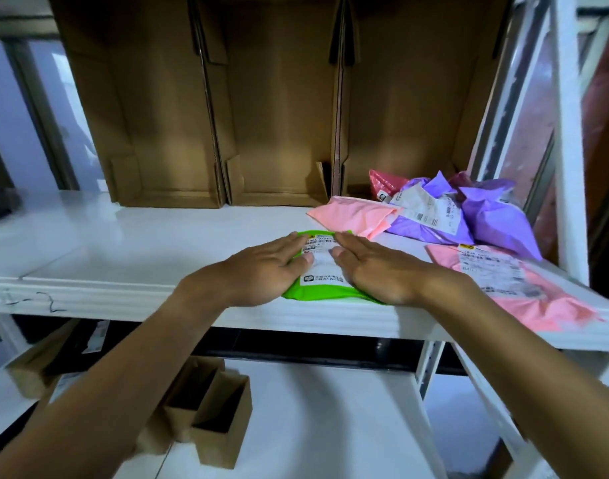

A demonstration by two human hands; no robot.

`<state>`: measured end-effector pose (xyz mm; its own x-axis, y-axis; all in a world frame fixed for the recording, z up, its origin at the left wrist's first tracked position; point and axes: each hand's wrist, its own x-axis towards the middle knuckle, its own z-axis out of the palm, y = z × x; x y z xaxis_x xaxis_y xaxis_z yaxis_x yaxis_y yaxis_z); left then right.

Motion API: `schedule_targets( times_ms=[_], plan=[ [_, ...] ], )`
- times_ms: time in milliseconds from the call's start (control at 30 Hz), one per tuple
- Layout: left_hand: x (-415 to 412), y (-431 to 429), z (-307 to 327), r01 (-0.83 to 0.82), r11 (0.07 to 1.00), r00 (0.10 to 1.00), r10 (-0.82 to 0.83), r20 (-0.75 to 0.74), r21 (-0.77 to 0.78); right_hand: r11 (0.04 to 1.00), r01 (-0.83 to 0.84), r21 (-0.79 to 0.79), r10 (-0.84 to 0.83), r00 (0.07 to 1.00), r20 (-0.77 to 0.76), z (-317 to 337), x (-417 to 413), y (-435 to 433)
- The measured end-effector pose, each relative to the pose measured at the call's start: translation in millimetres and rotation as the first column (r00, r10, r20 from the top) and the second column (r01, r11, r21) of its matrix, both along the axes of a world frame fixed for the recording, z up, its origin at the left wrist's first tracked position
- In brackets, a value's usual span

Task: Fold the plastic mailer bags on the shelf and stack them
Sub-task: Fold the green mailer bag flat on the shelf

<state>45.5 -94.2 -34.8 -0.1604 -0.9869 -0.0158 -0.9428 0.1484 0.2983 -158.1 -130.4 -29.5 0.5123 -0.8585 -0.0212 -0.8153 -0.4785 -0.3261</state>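
Green mailer lay at the shelf's front lip under the left hand and right hand. Each grip was apart, fingers straight and pressing flat. Slick plastic could spring open once released, or slide off the lip. A sweeping wrist might knock off the pink mailer at the same edge.

Glossy plastic green mailer on a smooth white shelf.

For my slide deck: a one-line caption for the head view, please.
Left hand and right hand press flat on a green mailer bag at the white shelf edge.
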Motion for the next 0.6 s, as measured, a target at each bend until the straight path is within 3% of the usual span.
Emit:
schedule_targets(
  times_ms=[167,300,400,600],
  plan=[
    [3,6,-1,0.006,0.999,0.997,-0.01,-0.074,-0.045,0.999,0.045,-0.003,-0.044,0.995,0.084,-3,-11,6],
    [5,5,-5,-0.039,0.995,0.965,0.013,-0.26,-0.093,0.998,0.053,-0.018,-0.046,0.96,0.277,-3,-13,6],
    [3,1,-7,-0.03,0.994,0.948,-0.006,-0.319,-0.107,0.999,0.036,-0.023,-0.024,0.918,0.396,-5,-14,4],
    [0,-7,-2,0.033,0.995,0.93,-0.064,-0.362,-0.09,0.998,-0.04,-0.045,0.052,0.946,0.319,-1,-9,1]
  ],
)
